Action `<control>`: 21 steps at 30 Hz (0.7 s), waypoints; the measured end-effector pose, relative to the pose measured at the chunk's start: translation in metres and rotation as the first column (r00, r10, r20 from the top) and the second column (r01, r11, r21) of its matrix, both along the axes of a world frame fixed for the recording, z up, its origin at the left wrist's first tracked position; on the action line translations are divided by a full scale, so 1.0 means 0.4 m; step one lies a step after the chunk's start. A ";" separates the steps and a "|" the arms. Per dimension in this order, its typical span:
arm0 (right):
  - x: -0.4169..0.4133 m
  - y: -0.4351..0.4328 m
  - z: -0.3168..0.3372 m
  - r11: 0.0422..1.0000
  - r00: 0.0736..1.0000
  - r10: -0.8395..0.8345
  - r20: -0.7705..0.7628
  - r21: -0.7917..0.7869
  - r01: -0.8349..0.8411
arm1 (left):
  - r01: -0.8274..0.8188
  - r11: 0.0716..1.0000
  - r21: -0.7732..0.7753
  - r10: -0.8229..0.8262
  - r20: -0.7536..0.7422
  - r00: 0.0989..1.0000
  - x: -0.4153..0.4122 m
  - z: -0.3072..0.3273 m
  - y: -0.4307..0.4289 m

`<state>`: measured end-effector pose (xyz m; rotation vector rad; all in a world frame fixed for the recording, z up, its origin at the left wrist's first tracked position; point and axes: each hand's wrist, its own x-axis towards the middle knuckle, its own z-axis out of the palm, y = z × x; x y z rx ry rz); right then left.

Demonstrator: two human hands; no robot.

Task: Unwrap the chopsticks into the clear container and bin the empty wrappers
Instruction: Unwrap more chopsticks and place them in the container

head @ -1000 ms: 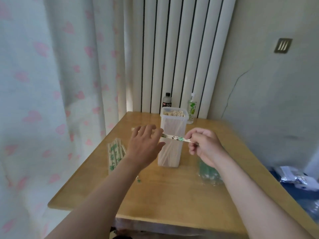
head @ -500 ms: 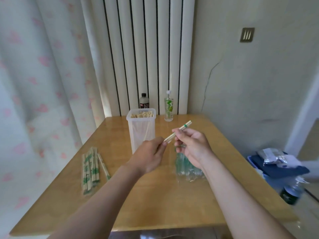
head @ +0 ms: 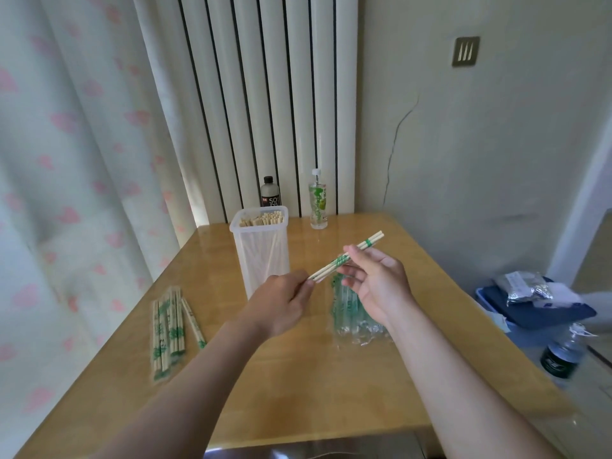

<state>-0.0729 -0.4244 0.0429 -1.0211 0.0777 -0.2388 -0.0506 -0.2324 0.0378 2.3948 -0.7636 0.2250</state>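
Chopsticks (head: 347,258): pale wood pair, green-printed clear wrapper, tilted.

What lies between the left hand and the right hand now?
In the head view, one pair of chopsticks with green wrapper print bridges them: the left hand pinches its near end, the right hand holds its middle.

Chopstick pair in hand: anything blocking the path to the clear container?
Nothing visible. The clear container stands lidless just left of the chopstick pair, with open air between. The left hand pinches its near end, the right hand holds the middle; the printed wrapper looks still on.
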 end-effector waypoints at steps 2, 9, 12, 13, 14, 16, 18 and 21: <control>0.001 0.012 -0.015 0.999 0.999 0.032 -0.008 -0.009 -0.032 | -0.003 1.000 -0.007 0.003 -0.006 1.000 0.000 -0.001 -0.008; 0.006 0.011 -0.032 0.999 0.999 -0.030 -0.016 -0.021 0.030 | -0.034 0.997 0.065 0.038 -0.061 0.997 0.016 -0.003 -0.019; 0.003 0.020 -0.044 0.999 0.999 -0.003 -0.035 -0.041 0.002 | -0.002 1.000 0.019 0.002 -0.009 1.000 0.013 0.009 -0.059; 0.000 0.021 -0.048 0.999 0.999 -0.001 -0.038 -0.034 -0.001 | 0.007 1.000 0.030 -0.008 0.042 0.999 0.012 0.010 -0.070; -0.001 0.016 -0.050 1.000 0.999 -0.010 -0.040 -0.019 0.009 | 0.008 0.998 0.058 -0.014 0.090 0.996 0.014 0.009 -0.078; -0.002 -0.005 -0.052 0.998 0.998 -0.046 -0.047 0.031 0.048 | -0.025 0.992 0.123 0.009 0.135 0.991 0.016 0.005 -0.083; -0.005 -0.033 -0.049 0.993 0.994 -0.089 -0.057 0.077 0.093 | -0.044 0.987 0.155 0.021 0.145 0.989 0.019 0.004 -0.083; -0.009 -0.067 -0.049 0.981 0.986 -0.149 -0.076 0.116 0.157 | -0.038 0.982 0.186 0.009 0.157 0.988 0.024 0.002 -0.077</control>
